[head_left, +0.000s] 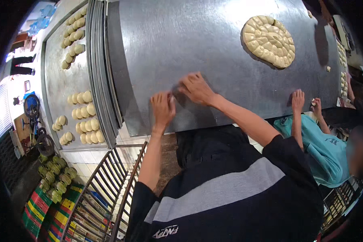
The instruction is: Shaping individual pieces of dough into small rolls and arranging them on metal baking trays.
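Observation:
My left hand (pixel 162 109) is on the grey metal work table (pixel 157 44) near its front left, fingers apart and slightly bent, with nothing visible in it. My right hand (pixel 195 88) is just right of it and farther forward, its curled fingers smeared by motion; whether anything is under them I cannot tell. A flat round of pale dough (pixel 268 40), divided into many pieces, lies at the upper right of the table.
Metal trays (pixel 52 56) of dough balls (pixel 86 109) stand left of the table. A metal rack (pixel 109 177), crates (pixel 68 197) and a bicycle (pixel 35 121) are lower left. A co-worker (pixel 326 157) in teal works at my right, one hand (pixel 297 99) on the table.

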Demonstrator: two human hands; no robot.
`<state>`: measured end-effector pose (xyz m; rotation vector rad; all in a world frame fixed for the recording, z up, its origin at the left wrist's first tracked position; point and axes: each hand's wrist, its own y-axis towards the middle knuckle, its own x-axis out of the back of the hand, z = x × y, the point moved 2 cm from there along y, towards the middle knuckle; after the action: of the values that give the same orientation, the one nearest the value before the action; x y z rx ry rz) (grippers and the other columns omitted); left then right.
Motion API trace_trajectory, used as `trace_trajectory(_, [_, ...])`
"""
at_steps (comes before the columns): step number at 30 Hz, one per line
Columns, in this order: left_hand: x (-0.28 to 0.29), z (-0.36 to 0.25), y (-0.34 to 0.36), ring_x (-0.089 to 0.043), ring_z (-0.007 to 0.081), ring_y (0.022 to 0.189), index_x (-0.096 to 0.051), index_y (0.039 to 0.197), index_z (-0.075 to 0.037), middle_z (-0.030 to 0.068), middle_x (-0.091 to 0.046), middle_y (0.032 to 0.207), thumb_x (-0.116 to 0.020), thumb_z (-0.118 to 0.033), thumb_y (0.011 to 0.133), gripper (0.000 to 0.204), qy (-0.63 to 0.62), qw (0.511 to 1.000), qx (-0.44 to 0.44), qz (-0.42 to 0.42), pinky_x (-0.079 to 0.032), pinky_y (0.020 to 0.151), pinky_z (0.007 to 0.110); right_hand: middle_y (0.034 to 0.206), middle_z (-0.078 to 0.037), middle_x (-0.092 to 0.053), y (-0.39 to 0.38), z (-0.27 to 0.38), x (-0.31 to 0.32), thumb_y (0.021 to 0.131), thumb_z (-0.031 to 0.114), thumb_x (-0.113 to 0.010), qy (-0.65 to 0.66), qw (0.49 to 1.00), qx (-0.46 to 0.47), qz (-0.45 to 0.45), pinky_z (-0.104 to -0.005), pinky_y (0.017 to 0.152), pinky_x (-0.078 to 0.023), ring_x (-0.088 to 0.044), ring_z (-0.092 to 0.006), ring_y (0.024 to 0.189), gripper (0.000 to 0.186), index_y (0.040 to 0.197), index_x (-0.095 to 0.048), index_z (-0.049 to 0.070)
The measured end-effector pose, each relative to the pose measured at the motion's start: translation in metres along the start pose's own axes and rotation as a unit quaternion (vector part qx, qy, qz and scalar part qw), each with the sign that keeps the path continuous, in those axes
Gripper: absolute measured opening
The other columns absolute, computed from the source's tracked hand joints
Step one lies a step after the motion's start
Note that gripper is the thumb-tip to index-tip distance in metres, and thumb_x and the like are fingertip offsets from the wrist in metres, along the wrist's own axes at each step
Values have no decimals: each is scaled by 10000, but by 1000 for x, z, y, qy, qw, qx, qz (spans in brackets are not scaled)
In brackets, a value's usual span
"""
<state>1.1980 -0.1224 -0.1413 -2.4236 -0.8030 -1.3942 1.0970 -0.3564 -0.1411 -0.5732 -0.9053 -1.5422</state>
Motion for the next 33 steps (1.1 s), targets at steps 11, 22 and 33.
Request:
trace_trajectory(11, [-3, 4, 59, -619, 322, 998, -663, 1127, -62, 120, -682, 1026, -690, -140, 955, 191, -98, 971, 161, -145, -440, 973, 481, 1181, -96, -693, 56, -11, -9, 940, 192, -727, 112, 965, -140, -191, -458, 980, -477, -616, -328, 1180, 248, 1154, -671, 79])
trace_trajectory(22, [14, -44, -24, -594, 337, 1206, -490, 1457, -64, 152, -647, 1247, -699, 31, 904, 599, -209, 963, 151, -82, -475, 1038, 432, 1281, -160, -645, -59, 20, 19, 834, -9, -721, 187, 940, -271, -93, -452, 1011, -508, -563, -359, 1279, 499, 1315, -609, 63])
trace_trajectory(33, [42, -58, -26, -399, 337, 1461, -206, 1643, -88, 182, -307, 1647, -753, -61, 895, 927, -150, 979, 129, -42, -375, 1180, 461, 1456, -257, -538, -84, -80, 124, 854, 138, -743, -160, 900, -286, -287, -514, 1203, -326, -457, -428, 1397, 647, 1441, -521, -20])
